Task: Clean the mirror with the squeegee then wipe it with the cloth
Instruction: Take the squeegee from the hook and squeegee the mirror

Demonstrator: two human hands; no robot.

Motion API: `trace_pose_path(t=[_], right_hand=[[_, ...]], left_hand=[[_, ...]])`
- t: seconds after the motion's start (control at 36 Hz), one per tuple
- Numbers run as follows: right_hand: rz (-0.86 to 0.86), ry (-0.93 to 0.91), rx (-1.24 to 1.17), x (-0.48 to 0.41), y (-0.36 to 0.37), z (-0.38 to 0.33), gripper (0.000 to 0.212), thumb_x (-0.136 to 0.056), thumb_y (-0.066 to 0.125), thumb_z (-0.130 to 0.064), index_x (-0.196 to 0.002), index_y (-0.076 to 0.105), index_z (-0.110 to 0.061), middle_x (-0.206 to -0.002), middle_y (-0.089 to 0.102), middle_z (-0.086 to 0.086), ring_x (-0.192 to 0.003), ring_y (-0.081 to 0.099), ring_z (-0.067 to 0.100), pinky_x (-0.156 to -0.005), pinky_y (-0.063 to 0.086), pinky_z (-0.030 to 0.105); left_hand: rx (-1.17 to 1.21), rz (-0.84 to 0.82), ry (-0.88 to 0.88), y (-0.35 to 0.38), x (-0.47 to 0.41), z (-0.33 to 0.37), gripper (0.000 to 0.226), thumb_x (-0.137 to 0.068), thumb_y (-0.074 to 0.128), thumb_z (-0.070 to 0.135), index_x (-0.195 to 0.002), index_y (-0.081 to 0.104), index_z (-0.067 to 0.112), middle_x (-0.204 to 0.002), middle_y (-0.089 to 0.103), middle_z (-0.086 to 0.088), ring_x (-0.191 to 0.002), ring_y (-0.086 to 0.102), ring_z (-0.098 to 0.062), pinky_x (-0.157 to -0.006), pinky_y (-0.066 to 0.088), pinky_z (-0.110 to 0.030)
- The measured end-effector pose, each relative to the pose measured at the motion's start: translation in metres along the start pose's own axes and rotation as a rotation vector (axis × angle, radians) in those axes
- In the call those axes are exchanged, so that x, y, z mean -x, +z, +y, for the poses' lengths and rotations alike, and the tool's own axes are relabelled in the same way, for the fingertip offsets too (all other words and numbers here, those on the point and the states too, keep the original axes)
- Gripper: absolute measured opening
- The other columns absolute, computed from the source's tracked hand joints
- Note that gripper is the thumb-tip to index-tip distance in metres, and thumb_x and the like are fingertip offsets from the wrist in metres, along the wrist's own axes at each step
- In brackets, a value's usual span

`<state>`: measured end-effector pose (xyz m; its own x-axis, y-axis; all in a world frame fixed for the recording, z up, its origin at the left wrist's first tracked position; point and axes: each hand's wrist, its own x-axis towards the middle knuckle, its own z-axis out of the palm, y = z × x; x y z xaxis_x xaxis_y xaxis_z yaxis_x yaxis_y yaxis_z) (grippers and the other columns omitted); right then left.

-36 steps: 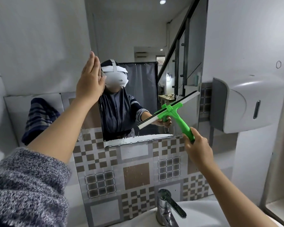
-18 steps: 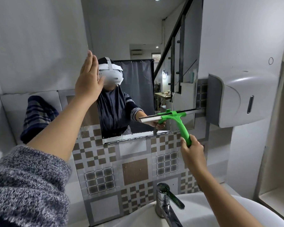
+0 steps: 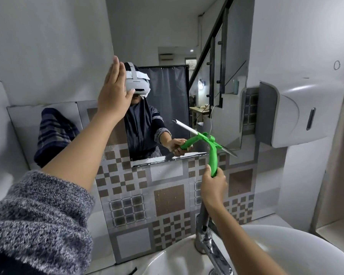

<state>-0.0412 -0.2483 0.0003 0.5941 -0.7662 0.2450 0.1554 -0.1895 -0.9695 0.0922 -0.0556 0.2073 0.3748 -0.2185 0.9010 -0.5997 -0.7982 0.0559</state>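
Mirror (image 3: 177,36) takes up the middle of the wall, its lower edge meeting the checked tile panel (image 3: 167,197) behind a white basin (image 3: 286,245). To the right of the glass hangs a white wall dispenser (image 3: 306,112). Left of the glass, a dark striped cloth (image 3: 54,135) sits against the wall, partly hidden by the left forearm in its grey knitted sleeve (image 3: 38,219). A chrome tap (image 3: 209,241) rises at the basin's back edge. The left hand (image 3: 113,92) is spread flat, fingers together and straight, palm laid against the mirror's left edge; it holds nothing. The right hand (image 3: 213,185) is closed around the handle of the green squeegee (image 3: 213,151), whose blade lies tilted against the glass near the lower right corner, its right end lower.
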Motion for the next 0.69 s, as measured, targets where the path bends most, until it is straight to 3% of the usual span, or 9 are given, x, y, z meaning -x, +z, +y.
trace_pose_path(t=[0.14,0.36,0.5,0.61,0.69], right_hand=[[-0.042,0.014,-0.048,0.025,0.018,0.003,0.018,-0.096,0.044,-0.024,-0.096,0.052,-0.008,-0.067,0.047,0.003,-0.048,0.038,0.009,-0.034,0.031,0.012],[-0.071,-0.022,-0.040,0.057,0.043,0.008,0.017,-0.096,0.045,-0.026,-0.085,0.047,-0.013,-0.063,0.045,-0.001,-0.049,0.039,0.011,-0.045,0.033,0.021],[-0.095,-0.040,-0.057,0.072,0.059,0.011,0.017,-0.095,0.047,-0.024,-0.087,0.049,-0.010,-0.061,0.045,-0.002,-0.049,0.038,0.009,-0.046,0.034,0.023],[-0.108,-0.065,-0.076,0.082,0.070,0.014,0.015,-0.095,0.047,-0.023,-0.090,0.050,-0.010,-0.057,0.044,-0.005,-0.045,0.038,0.006,-0.043,0.032,0.019],[-0.128,-0.080,-0.059,0.087,0.076,0.017,0.011,-0.095,0.047,-0.023,-0.091,0.049,-0.013,-0.058,0.046,-0.002,-0.046,0.040,0.009,-0.043,0.035,0.023]], left_hand=[[0.000,0.000,0.002,0.003,0.004,-0.002,0.069,-0.092,0.053,0.018,-0.146,0.011,0.007,-0.156,-0.001,-0.003,-0.143,0.006,-0.019,-0.109,0.026,-0.031],[-0.007,-0.006,0.026,0.010,0.019,-0.007,0.070,-0.092,0.053,0.019,-0.146,0.009,0.008,-0.156,0.001,-0.007,-0.143,0.007,-0.021,-0.109,0.023,-0.028],[-0.014,-0.024,0.048,0.011,0.024,-0.011,0.071,-0.092,0.053,0.019,-0.146,0.007,0.008,-0.156,0.002,-0.008,-0.143,0.008,-0.023,-0.110,0.029,-0.034],[-0.030,-0.025,0.055,0.010,0.025,-0.012,0.070,-0.092,0.052,0.020,-0.146,0.007,0.008,-0.156,0.002,-0.007,-0.143,0.006,-0.022,-0.109,0.026,-0.031],[-0.022,-0.023,0.063,0.011,0.026,-0.014,0.070,-0.092,0.052,0.019,-0.146,0.008,0.008,-0.156,0.003,-0.008,-0.143,0.007,-0.022,-0.110,0.026,-0.032]])
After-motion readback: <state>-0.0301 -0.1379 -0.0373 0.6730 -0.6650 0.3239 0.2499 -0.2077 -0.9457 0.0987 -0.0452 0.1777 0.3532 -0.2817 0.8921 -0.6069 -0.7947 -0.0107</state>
